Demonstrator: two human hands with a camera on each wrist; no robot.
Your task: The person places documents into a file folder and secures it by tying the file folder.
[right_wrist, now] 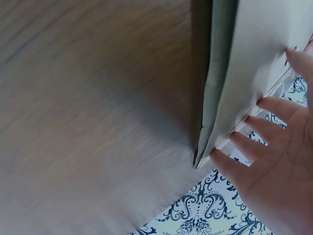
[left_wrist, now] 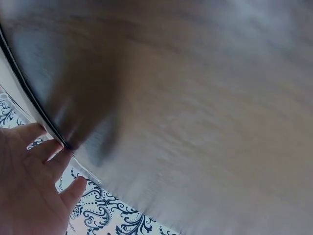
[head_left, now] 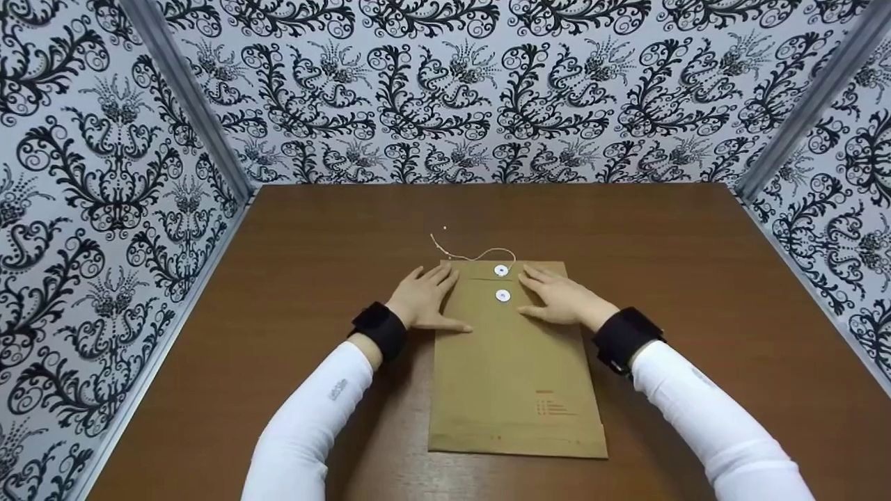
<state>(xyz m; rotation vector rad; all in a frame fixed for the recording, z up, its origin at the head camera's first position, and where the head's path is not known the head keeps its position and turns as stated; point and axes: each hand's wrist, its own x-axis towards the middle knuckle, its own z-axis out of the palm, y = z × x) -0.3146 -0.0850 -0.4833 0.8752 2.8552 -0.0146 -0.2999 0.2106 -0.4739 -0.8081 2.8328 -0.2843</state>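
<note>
A brown kraft envelope (head_left: 511,362) lies flat on the wooden table, its flap end away from me. Two white button discs, one on the flap (head_left: 501,270) and one below it (head_left: 502,296), line up near the top. From the upper disc a thin string (head_left: 480,259) trails left past the far edge. My left hand (head_left: 426,300) rests on the upper left edge, fingers extended and thumb spread over the paper. On the upper right, the straight fingers of my right hand (head_left: 562,298) touch the envelope; the right wrist view shows its layered side edge (right_wrist: 220,83).
The brown tabletop (head_left: 299,278) extends around the envelope on all sides. Patterned black-and-white panels (head_left: 445,90) stand at the back and both sides, joined by grey corner posts (head_left: 191,97). Small red print (head_left: 553,407) marks the envelope's lower right.
</note>
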